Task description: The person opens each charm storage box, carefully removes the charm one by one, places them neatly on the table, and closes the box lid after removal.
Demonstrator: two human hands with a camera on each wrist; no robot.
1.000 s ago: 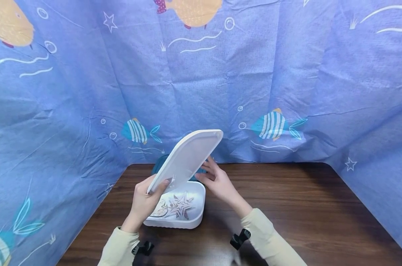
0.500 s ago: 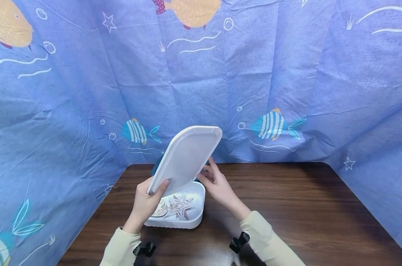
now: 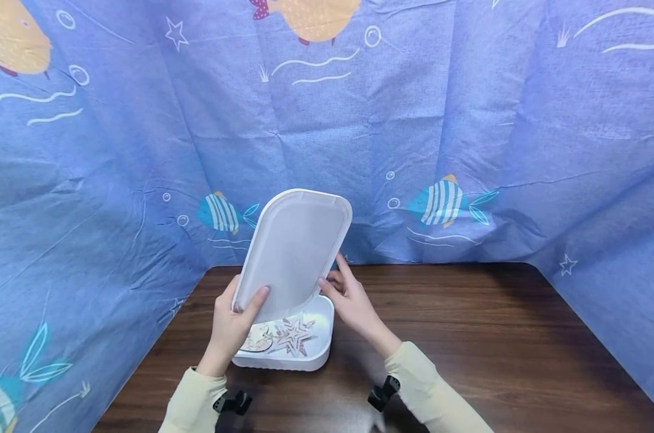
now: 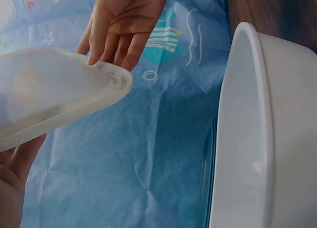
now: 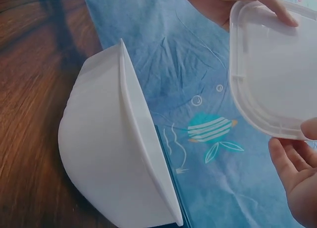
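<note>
A translucent white plastic lid (image 3: 297,240) is held tilted above a white box (image 3: 284,363). My left hand (image 3: 232,325) grips its lower left corner, thumb on the near face and fingers behind. At the lid's right edge, my right hand (image 3: 354,304) pinches the rim between thumb and fingers, seen also in the right wrist view, where the right hand (image 5: 297,178) comes in from the right side. Inside the box lie a patterned star-shaped ornament (image 3: 296,337) and a round patterned piece (image 3: 258,338). The lid hides the box's back left part.
Behind the box stands something teal with a thin edge (image 4: 210,178), hidden by the lid in the head view. The dark wooden table (image 3: 467,337) extends to the right. A blue curtain printed with fish (image 3: 327,132) hangs around the back and sides.
The lid has turned so that its broad face shows more, and its top has shifted up and left. The teal thing behind has gone out of sight. Both hands keep hold near the same edges.
</note>
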